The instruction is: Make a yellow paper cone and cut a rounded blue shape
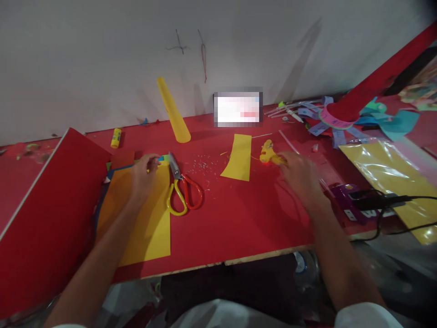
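My left hand is over the top of a yellow paper sheet. Its fingers are curled together, and whatever they hold is hidden. Right beside it, scissors with one yellow and one red handle lie with their blades pointing away from me. My right hand reaches in from the right, its fingertips closed on the tail end of a small yellow fluffy piece with a little red on it. A cut yellow paper strip lies between my hands, left of the fluffy piece.
On the red table, a yellow paper cone and a glue stick stand at the back. A blurred-out screen leans on the wall. At right are a purple box, black cables and plastic-wrapped yellow sheets. A red board tilts at left.
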A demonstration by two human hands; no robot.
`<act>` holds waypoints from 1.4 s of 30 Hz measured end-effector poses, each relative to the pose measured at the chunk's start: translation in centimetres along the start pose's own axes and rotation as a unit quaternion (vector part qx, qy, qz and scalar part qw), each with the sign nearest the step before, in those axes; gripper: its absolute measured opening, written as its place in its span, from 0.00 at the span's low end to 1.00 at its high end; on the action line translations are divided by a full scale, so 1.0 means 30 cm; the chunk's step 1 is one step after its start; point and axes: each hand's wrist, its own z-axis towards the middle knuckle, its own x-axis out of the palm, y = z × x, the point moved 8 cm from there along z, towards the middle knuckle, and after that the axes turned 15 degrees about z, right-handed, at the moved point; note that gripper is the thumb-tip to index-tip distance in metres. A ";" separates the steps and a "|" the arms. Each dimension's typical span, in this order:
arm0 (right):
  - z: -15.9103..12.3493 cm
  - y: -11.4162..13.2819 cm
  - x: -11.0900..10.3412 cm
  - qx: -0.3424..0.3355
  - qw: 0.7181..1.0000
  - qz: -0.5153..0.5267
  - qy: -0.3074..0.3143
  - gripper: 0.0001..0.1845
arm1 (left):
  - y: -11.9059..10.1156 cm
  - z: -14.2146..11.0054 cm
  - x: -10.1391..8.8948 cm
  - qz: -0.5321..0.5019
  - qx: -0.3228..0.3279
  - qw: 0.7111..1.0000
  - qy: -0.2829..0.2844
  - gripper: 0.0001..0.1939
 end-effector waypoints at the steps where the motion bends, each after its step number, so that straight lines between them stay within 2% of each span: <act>1: 0.002 0.000 -0.011 0.015 1.000 -0.019 0.001 0.16 | 0.027 0.007 0.005 0.004 -0.008 1.000 -0.004 0.11; 3: 0.005 0.004 -0.018 0.041 0.997 -0.052 0.031 0.16 | 0.066 0.020 0.015 0.013 -0.017 1.000 -0.005 0.12; 6: 0.002 0.023 -0.019 0.073 0.987 -0.100 0.098 0.17 | 0.077 0.022 0.017 0.046 0.005 0.999 -0.007 0.13; 8: 0.001 0.062 -0.037 0.074 0.984 -0.127 0.104 0.16 | 0.068 0.013 0.014 0.068 0.027 0.997 -0.012 0.14; 9: 0.002 0.088 -0.055 0.072 0.984 -0.137 0.084 0.15 | 0.065 0.007 0.013 0.078 0.035 0.996 -0.015 0.14; 11: 0.005 0.160 -0.077 0.047 0.991 -0.120 0.048 0.15 | 0.062 -0.003 0.013 0.103 0.041 0.994 -0.016 0.14; 13: 0.008 0.246 -0.068 -0.003 0.996 -0.081 0.031 0.15 | 0.063 -0.007 0.016 0.149 0.043 0.988 -0.009 0.15; 16: 0.012 0.364 -0.024 -0.101 0.995 -0.027 0.006 0.16 | 0.070 -0.006 0.022 0.229 0.041 0.972 0.015 0.20; 19: 0.012 0.423 0.055 -0.177 0.984 -0.003 0.009 0.19 | 0.076 -0.006 0.026 0.295 0.047 0.954 0.033 0.22; 22: 0.005 0.412 0.126 -0.202 0.979 0.005 0.003 0.22 | 0.082 -0.015 0.037 0.333 0.057 0.940 0.046 0.23; 26: -0.010 0.368 0.201 -0.197 0.980 0.033 0.009 0.23 | 0.080 -0.017 0.053 0.350 0.076 0.932 0.061 0.27; 28: -0.017 0.363 0.228 -0.202 0.978 0.044 0.021 0.24 | 0.079 0.001 0.050 0.354 0.075 0.930 0.066 0.27; 34: -0.022 0.363 0.260 -0.191 0.978 0.072 0.050 0.24 | 0.095 0.090 0.041 0.348 0.035 0.933 0.085 0.19; 42: -0.015 0.344 0.293 -0.168 0.975 0.129 0.069 0.20 | 0.094 0.099 0.051 0.314 0.011 0.949 0.033 0.15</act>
